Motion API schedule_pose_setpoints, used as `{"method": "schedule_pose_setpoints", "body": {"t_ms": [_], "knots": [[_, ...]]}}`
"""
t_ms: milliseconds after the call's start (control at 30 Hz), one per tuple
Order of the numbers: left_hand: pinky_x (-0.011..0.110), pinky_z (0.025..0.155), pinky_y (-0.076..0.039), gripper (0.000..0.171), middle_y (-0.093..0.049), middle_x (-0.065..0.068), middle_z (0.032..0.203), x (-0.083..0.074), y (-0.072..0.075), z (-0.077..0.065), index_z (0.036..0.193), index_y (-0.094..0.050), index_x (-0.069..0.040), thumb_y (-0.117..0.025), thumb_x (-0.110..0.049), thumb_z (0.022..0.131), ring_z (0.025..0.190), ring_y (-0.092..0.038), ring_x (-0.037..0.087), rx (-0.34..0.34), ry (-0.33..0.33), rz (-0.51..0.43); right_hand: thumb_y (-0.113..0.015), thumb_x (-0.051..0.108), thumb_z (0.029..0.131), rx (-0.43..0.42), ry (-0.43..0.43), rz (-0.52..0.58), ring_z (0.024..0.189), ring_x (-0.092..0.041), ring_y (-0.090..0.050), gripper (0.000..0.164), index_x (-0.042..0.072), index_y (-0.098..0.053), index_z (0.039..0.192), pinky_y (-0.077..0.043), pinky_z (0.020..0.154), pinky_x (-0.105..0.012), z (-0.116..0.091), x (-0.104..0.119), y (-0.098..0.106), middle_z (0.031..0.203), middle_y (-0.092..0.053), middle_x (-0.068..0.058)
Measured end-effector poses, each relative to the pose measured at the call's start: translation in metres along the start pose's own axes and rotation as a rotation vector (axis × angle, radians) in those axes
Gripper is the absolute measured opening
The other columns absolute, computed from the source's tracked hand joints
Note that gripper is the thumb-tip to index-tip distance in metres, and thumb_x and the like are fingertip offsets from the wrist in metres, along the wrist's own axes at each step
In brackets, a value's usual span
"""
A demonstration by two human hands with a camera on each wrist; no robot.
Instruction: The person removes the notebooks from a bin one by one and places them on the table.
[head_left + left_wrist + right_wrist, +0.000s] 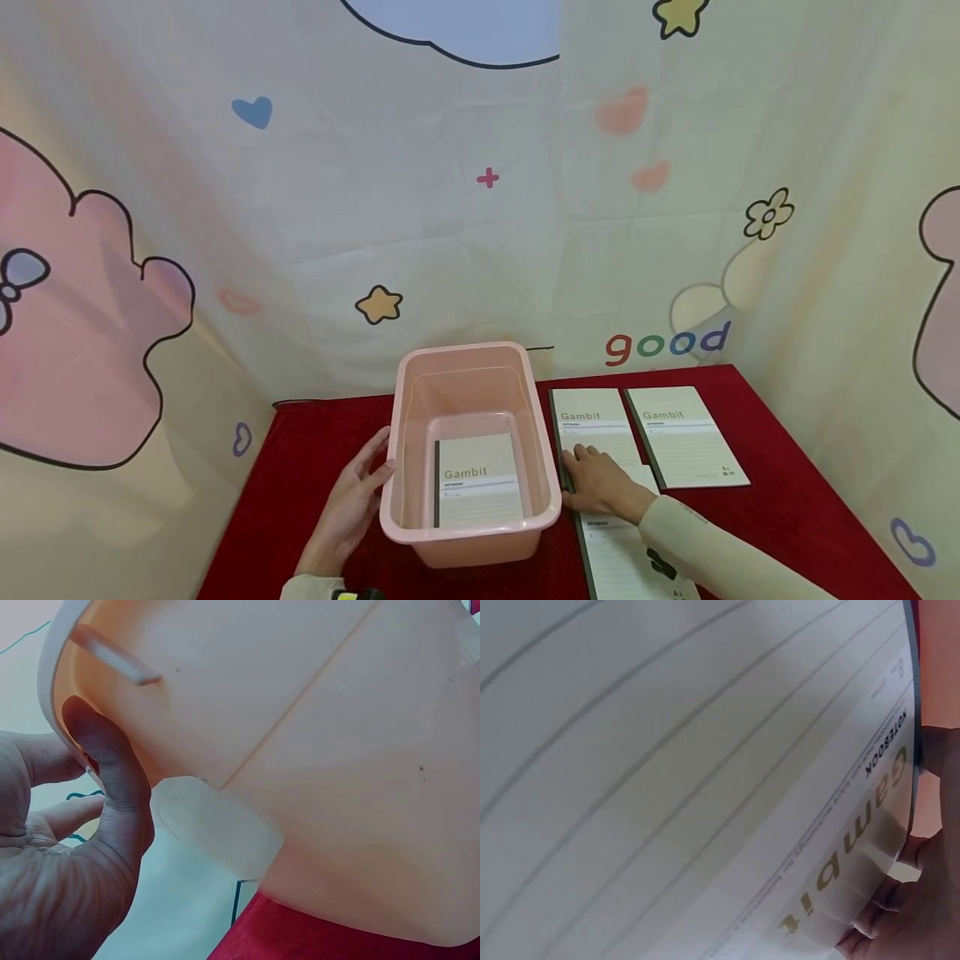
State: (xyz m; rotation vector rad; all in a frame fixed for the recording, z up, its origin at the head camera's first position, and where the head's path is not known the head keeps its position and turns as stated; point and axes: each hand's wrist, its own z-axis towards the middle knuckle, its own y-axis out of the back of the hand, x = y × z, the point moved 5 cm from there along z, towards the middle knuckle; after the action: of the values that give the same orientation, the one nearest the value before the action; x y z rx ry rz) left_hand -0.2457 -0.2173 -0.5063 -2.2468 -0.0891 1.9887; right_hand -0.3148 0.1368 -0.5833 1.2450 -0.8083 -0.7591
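A pink plastic tub (pixel 467 546) stands in the middle, with a cream "Gambit" notebook (pixel 480 487) lying flat on its floor. My left hand (pixel 348 508) holds the tub's left rim; in the left wrist view the thumb (pixel 112 765) bends against the wall under the lip, fingers behind it. To the right, my right hand (pixel 606 487) grips the top end of the nearest notebook (pixel 630 554), thumb at the dark spine and curled fingers at the edge by the "Gambit" lettering (pixel 847 840). My hand and sleeve hide part of that cover.
Two more notebooks lie flat behind the right hand, one directly beyond it (pixel 596 425) and another (pixel 690 437) farther right. Everything sits on a red cloth-covered table (pixel 300 467). A pale curtain (pixel 450 233) with cartoon prints hangs around the back and sides.
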Motion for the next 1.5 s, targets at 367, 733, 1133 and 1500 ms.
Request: {"method": "schedule_pose_setpoints", "body": {"t_ms": [367, 733, 1133, 1500], "knots": [[0.046, 0.097, -0.053, 0.061, -0.032, 0.006, 0.155, 0.001, 0.001, 0.001, 0.151, -0.035, -0.024, -0.062, -0.021, 0.096, 0.125, -0.055, 0.025, -0.004, -0.003, -0.004, -0.069, 0.048, 0.079, -0.019, 0.01, -0.054, 0.084, -0.024, -0.052, 0.047, 0.011, -0.059, 0.105, -0.043, 0.065, -0.042, 0.0, 0.004, 0.005, 0.091, -0.055, -0.006], [0.053, 0.103, -0.047, 0.06, -0.034, 0.005, 0.154, 0.004, 0.0, 0.003, 0.15, -0.036, -0.025, -0.061, -0.019, 0.096, 0.127, -0.054, 0.027, -0.006, 0.008, -0.019, -0.07, 0.043, 0.082, -0.061, -0.036, -0.076, 0.099, -0.026, -0.057, 0.052, 0.016, -0.059, 0.124, -0.046, 0.076, -0.049, -0.008, -0.002, 0.046, 0.107, -0.059, -0.006], [0.048, 0.097, -0.052, 0.058, -0.035, 0.006, 0.154, 0.0, 0.003, 0.003, 0.15, -0.038, -0.022, -0.06, -0.017, 0.097, 0.122, -0.058, 0.024, -0.027, -0.005, -0.001, -0.066, 0.046, 0.086, -0.183, -0.021, -0.094, 0.109, -0.028, -0.056, 0.05, 0.017, -0.059, 0.127, -0.046, 0.082, -0.052, -0.009, -0.002, 0.114, 0.119, -0.058, -0.006], [0.05, 0.101, -0.049, 0.057, -0.035, 0.007, 0.154, -0.001, 0.002, 0.006, 0.15, -0.038, -0.023, -0.059, -0.018, 0.097, 0.13, -0.052, 0.032, -0.033, -0.001, 0.011, -0.059, 0.054, 0.089, -0.217, -0.025, -0.095, 0.118, -0.034, -0.055, 0.055, 0.017, -0.058, 0.13, -0.041, 0.094, -0.06, 0.0, 0.005, 0.15, 0.127, -0.058, -0.011]]}}
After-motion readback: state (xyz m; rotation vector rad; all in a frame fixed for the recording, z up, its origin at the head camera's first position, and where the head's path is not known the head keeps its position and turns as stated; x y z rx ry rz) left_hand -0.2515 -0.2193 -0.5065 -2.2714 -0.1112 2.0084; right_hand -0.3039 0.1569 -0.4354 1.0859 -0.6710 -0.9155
